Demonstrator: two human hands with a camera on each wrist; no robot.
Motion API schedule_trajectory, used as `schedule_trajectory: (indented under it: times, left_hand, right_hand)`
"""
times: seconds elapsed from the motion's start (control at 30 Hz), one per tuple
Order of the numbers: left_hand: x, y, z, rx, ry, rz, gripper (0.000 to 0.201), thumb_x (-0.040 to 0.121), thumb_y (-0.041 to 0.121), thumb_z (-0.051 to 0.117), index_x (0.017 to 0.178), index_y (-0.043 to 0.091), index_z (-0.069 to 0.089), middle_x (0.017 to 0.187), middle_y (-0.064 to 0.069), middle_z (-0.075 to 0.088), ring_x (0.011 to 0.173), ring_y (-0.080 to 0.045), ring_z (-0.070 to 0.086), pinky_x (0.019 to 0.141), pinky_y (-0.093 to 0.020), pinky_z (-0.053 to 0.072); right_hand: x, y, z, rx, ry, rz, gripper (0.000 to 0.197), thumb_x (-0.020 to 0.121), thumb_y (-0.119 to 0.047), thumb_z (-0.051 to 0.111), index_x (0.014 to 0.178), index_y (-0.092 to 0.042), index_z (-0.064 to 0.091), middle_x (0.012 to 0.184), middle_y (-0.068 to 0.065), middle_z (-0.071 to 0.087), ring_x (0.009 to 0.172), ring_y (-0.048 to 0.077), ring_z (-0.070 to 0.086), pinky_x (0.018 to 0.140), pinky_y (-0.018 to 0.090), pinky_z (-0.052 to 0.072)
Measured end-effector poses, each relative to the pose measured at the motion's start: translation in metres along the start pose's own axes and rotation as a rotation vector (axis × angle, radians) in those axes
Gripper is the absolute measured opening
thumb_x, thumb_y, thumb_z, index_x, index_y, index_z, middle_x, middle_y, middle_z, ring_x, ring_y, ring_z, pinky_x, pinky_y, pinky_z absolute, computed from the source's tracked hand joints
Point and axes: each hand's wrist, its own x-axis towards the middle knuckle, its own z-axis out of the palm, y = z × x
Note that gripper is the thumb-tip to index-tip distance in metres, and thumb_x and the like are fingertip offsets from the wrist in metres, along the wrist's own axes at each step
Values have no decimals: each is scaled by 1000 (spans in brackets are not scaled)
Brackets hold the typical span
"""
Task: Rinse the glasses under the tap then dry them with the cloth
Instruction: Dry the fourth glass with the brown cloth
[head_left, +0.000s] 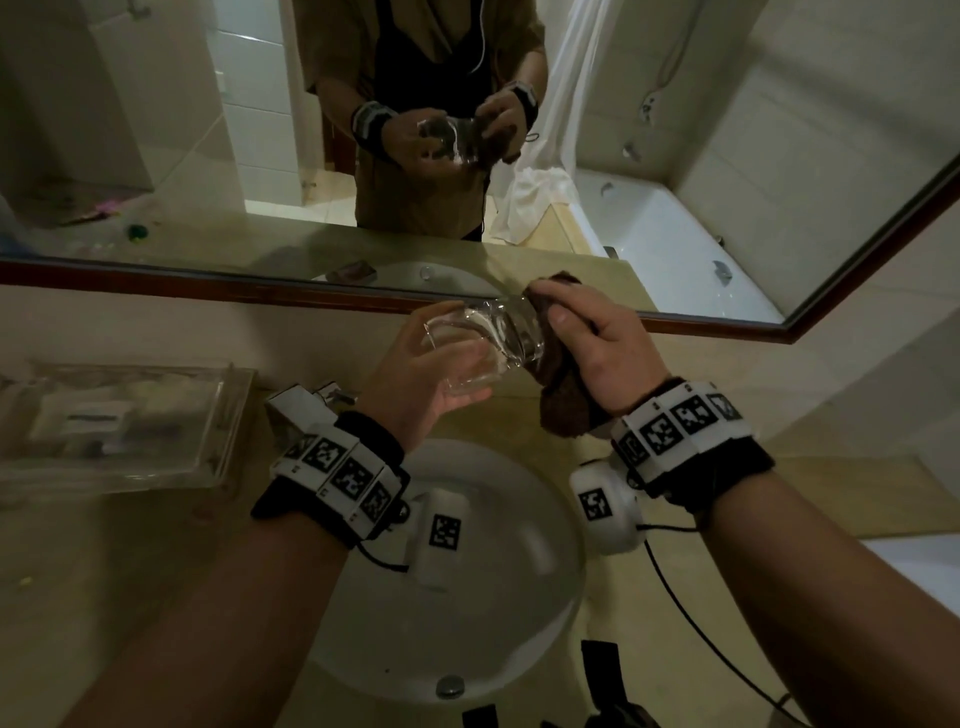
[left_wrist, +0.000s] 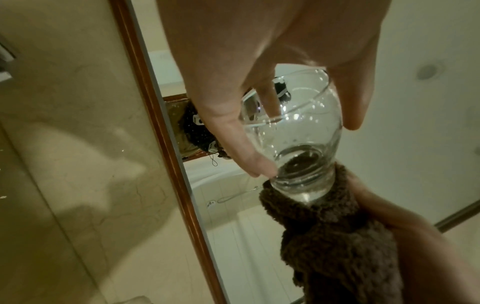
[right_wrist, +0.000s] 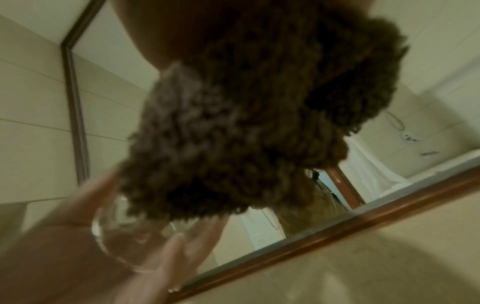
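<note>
Glass: clear glass (head_left: 475, 347) held tilted above the sink (head_left: 540, 597), base toward the mirror.
Left hand: left hand (head_left: 431, 374) grips the glass near its rim.
Right hand: right hand (head_left: 597, 348) presses the brown cloth (head_left: 563, 395) round the base.
Progress: apparently rinsed; drying under way, inside likely left.

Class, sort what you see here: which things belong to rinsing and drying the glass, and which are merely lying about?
Belongs to the job:
glass, held by the left hand
brown cloth, pressed to the glass base by the right hand
sink

Just lying about:
clear tray on the counter
mirror
</note>
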Motion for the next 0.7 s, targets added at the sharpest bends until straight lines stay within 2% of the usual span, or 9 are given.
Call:
schedule_trajectory:
  times: [0.07, 0.17, 0.23, 0.3, 0.4, 0.47, 0.53, 0.63, 0.7]
  left_hand:
    - [-1, 1, 2, 40, -45, 2, 51, 67, 10, 75, 109, 32, 57, 105, -4, 68, 99, -30, 69, 78, -44, 56]
    - [-2, 3, 4, 66, -55, -8, 46, 76, 5, 71, 111, 31, 58, 99, -2, 66, 96, -28, 69, 81, -48, 57]
    - [-3, 3, 4, 94, -22, 13, 46, 71, 11, 73, 108, 32, 57, 100, -2, 66, 95, -27, 70, 78, -45, 57]
    - [-3, 2, 4, 109, -2, 17, 51, 64, 17, 76, 109, 33, 57, 105, -4, 66, 96, -28, 70, 76, -42, 57]
    - [-3, 1, 3, 116, -29, 8, 53, 66, 13, 79, 110, 33, 56, 105, -3, 67, 95, -27, 71, 76, -42, 58]
    - [-2, 1, 4, 127, -62, 13, 48, 73, 8, 77, 110, 32, 58, 107, -5, 67, 97, -28, 70, 79, -45, 58]
    - [-2, 1, 5, 135, -42, 21, 43, 79, 4, 72, 110, 31, 59, 108, -5, 68, 98, -28, 70, 83, -49, 57]
    - [0, 1, 3, 80, 27, 34, 41, 78, 5, 71, 109, 29, 59, 107, -8, 70, 99, -31, 70, 86, -53, 55]
    - [-1, 1, 4, 76, 26, 33, 48, 73, 9, 74, 114, 27, 56, 108, -8, 69, 100, -31, 69, 86, -53, 54]
  right_hand:
    - [3, 7, 0, -12, -31, 81, 28, 96, -10, 49, 116, -26, 61, 112, -4, 63, 102, -1, 56, 92, 10, 40]
    - [-4, 17, 0, -2, -36, 137, 27, 96, -10, 50, 116, -20, 64, 111, 3, 66, 106, 16, 60, 97, 29, 46]
    - [-8, 14, -1, -19, -26, 114, 26, 96, -8, 51, 116, -15, 65, 110, 3, 66, 105, 16, 60, 94, 24, 45]
    - [-7, 7, -3, -38, -3, 73, 26, 95, -9, 52, 116, -18, 65, 107, -1, 64, 102, 11, 58, 90, 15, 42]
    - [0, 0, -6, -47, 22, 35, 26, 95, -11, 52, 115, -22, 64, 107, -5, 62, 99, 4, 56, 89, 9, 41]
    - [1, 3, -7, -32, 16, 64, 26, 96, -11, 51, 113, -26, 63, 108, -5, 62, 100, 5, 56, 89, 8, 40]
    - [-2, 8, -6, -6, -8, 103, 25, 96, -10, 50, 113, -25, 63, 108, -2, 65, 103, 11, 58, 91, 14, 42]
    - [-12, 11, -4, -7, -23, 100, 26, 95, -10, 51, 115, -20, 65, 109, 0, 67, 105, 16, 61, 96, 29, 45]
    - [-13, 6, -4, -4, -1, 81, 26, 94, -11, 52, 113, -25, 64, 108, 1, 67, 104, 17, 61, 96, 31, 45]
